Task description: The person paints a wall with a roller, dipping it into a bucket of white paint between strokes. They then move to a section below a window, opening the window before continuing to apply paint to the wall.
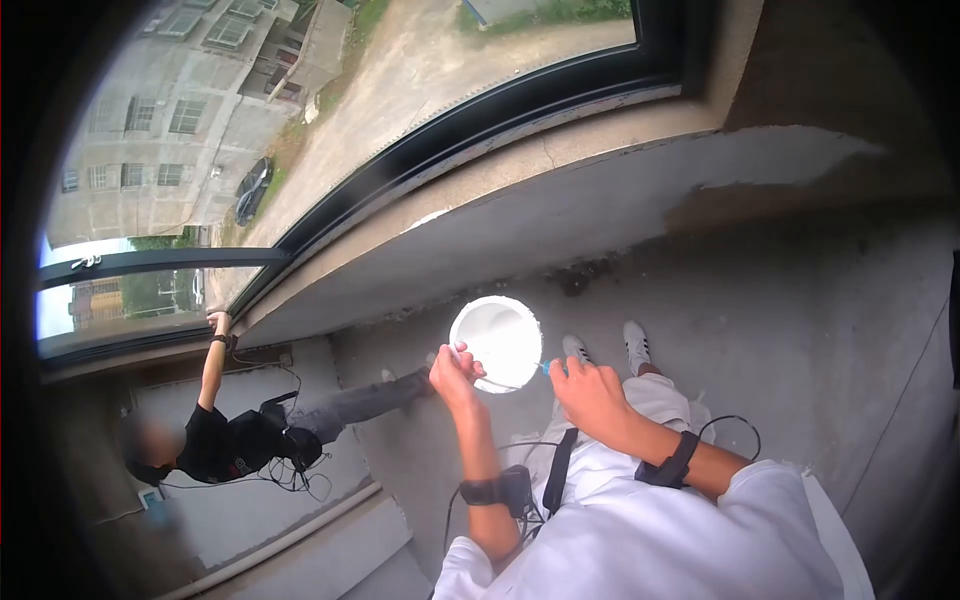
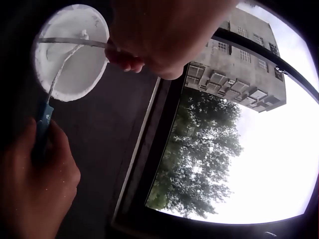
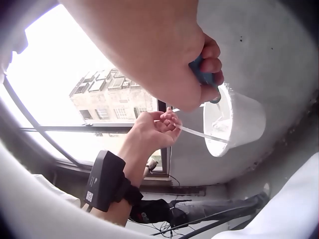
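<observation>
A white bucket (image 1: 497, 340) with white paste inside hangs by its thin handle strap (image 2: 75, 42), which the left hand (image 1: 459, 378) grips with curled fingers. The right hand (image 1: 592, 400) holds a tool by its blue handle (image 2: 44, 122). In the left wrist view the tool's paste-coated shaft (image 2: 61, 71) reaches over the rim into the bucket. The right wrist view shows the right hand (image 3: 172, 59) with fingers curled round the blue handle (image 3: 203, 74), beside the bucket (image 3: 247, 119), and the left hand (image 3: 152, 130) on the strap.
A window frame (image 1: 450, 128) and its sill (image 1: 560, 143) run along the wall. At the left, another person (image 1: 240, 440) in a black shirt has one arm raised to the window. Cables hang near that person. Shoes (image 1: 636, 345) stand on the grey floor (image 1: 800, 330).
</observation>
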`<state>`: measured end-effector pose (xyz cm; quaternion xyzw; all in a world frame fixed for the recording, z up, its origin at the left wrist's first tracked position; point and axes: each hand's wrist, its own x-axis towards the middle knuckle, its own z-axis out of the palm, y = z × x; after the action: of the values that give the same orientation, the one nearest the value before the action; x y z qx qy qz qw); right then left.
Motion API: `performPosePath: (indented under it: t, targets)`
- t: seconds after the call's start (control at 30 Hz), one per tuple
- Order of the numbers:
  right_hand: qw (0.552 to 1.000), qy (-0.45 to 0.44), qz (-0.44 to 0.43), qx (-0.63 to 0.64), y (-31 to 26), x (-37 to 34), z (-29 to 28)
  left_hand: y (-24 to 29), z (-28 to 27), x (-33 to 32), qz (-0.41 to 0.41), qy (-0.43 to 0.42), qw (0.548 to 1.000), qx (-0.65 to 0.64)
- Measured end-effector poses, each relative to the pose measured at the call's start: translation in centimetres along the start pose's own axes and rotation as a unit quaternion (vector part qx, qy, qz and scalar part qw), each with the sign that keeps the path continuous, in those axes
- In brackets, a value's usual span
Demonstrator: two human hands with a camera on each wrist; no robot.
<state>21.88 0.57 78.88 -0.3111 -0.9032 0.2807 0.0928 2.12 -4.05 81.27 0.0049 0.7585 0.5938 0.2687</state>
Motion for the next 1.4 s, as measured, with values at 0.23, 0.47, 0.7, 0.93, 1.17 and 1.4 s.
performPosePath:
  t: [0.23, 0.47, 0.7, 0.93, 1.17, 1.4]
  targets:
    - [0.965, 0.055, 0.114, 0.229, 3.5, -3.4, -5.2, 1.2, 1.3, 0.8, -0.019, 0.003, 1.000, -0.004]
    - [0.486, -0.121, 0.359, 0.787, 7.5, -5.6, -5.8, 1.4, 3.9, 2.7, -0.021, -0.021, 0.999, -0.024]
    - [0.185, -0.014, 0.382, 0.905, 11.5, -0.4, 0.7, 1.2, 4.7, 4.1, -0.015, -0.004, 1.000, -0.021]
    - [0.102, 0.005, 0.397, 0.912, 13.4, 4.2, 4.5, 1.3, 4.7, 4.3, -0.019, -0.035, 0.998, -0.048]
    - [0.081, -0.002, 0.415, 0.906, 13.6, 7.2, 5.2, 0.9, 3.9, 4.1, -0.037, -0.018, 0.998, -0.051]
    - [0.125, 0.018, 0.407, 0.905, 13.0, 6.3, 4.6, 0.9, 3.1, 4.0, -0.039, -0.007, 0.998, -0.045]
